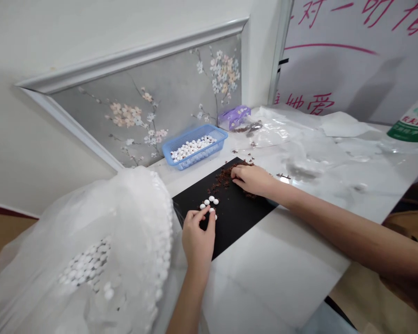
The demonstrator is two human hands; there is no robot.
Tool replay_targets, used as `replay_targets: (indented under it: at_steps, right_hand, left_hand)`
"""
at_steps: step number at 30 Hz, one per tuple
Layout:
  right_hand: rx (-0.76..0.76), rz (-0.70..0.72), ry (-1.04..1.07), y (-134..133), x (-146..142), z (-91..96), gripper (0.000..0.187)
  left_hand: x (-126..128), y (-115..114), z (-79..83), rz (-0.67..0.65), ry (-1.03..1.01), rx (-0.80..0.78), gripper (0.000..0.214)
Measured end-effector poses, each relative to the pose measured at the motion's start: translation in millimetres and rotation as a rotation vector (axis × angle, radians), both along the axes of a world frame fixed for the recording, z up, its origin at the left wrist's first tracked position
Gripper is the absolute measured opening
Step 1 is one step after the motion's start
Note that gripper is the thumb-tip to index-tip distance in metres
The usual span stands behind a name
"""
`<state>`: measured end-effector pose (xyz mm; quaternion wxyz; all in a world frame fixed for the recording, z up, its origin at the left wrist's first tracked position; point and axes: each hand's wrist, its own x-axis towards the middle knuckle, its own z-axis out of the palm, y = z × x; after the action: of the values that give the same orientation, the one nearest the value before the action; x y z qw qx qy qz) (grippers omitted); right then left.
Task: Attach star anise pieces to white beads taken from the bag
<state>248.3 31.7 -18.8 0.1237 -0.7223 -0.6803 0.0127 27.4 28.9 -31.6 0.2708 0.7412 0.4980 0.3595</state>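
Head view: on a glossy white bench [244,287], a black rectangular board [238,227] lies with one corner toward the wall. The left hand [198,234] is over the board's left edge, thumb and forefinger narrowed about a smooth white oval bead [212,210]; a cluster of loose white beads [206,202] lies just beyond the fingertips. The right hand [252,180] comes across the board's right edge, fingers bunched at a heap of small reddish-brown pieces [225,176]; whether they grip any, I cannot tell. A blue plastic basket [198,159] of white beads stands by the bench's back edge.
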Motion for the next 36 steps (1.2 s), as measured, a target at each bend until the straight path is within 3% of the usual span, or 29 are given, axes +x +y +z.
replay_targets:
  at_steps: [3,7,10,12,13,15,18,20,23,26,29,31,33,36]
  right_hand:
    - [0.017,0.008,0.006,0,-2,-0.4,0.014]
    - [0.057,0.022,0.010,-2,-5,-2.1,0.017]
    - [0.092,0.046,0.021,-5,-8,-2.1,0.015]
    - [0.110,0.062,0.032,-6,-10,-0.9,0.011]
    - [0.119,0.066,0.041,-7,-11,-0.1,0.009]
    - [0.139,0.067,0.081,-8,-13,1.3,0.007]
    - [0.174,0.076,0.175,-9,-14,1.1,0.005]
    - [0.198,0.097,0.213,-9,-14,-0.7,0.005]
    - [0.227,0.126,0.233,-7,-14,-4.4,0.009]
    - [0.260,0.157,0.260,-7,-15,-6.7,0.012]
    - [0.320,0.169,0.302,-7,-19,-6.0,0.009]
    - [0.354,0.177,0.336,-8,-21,-4.7,0.006]
    - [0.379,0.181,0.368,-8,-23,-4.1,0.004]
    - [0.400,0.163,0.398,-7,-25,-5.2,0.003]
  left_hand:
    - [1,-2,6.5,-0.026,-0.058,0.084,0.034]
    - [-15,2,34.0,0.020,-0.075,0.312,0.033]
    - [-53,15,57.9,0.248,-0.026,0.499,0.029]
    - [-91,27,65.9,0.505,0.059,0.589,0.028]
    - [-111,33,66.6,0.610,0.116,0.583,0.027]
    - [-149,45,62.4,0.699,0.228,0.442,0.017]
    - [-187,56,50.2,0.661,0.316,0.094,0.011]
    - [-195,58,44.6,0.656,0.320,0.016,0.012]
    - [-191,57,44.9,0.723,0.311,0.009,0.011]
    - [-179,49,54.8,0.768,0.407,-0.013,0.020]
    - [-160,38,71.2,0.786,0.395,0.252,0.036]
    - [-139,29,82.5,0.770,0.269,0.484,0.035]
    - [-109,18,89.6,0.687,0.053,0.583,0.033]
    - [-60,-6,83.6,0.478,-0.330,0.451,0.028]
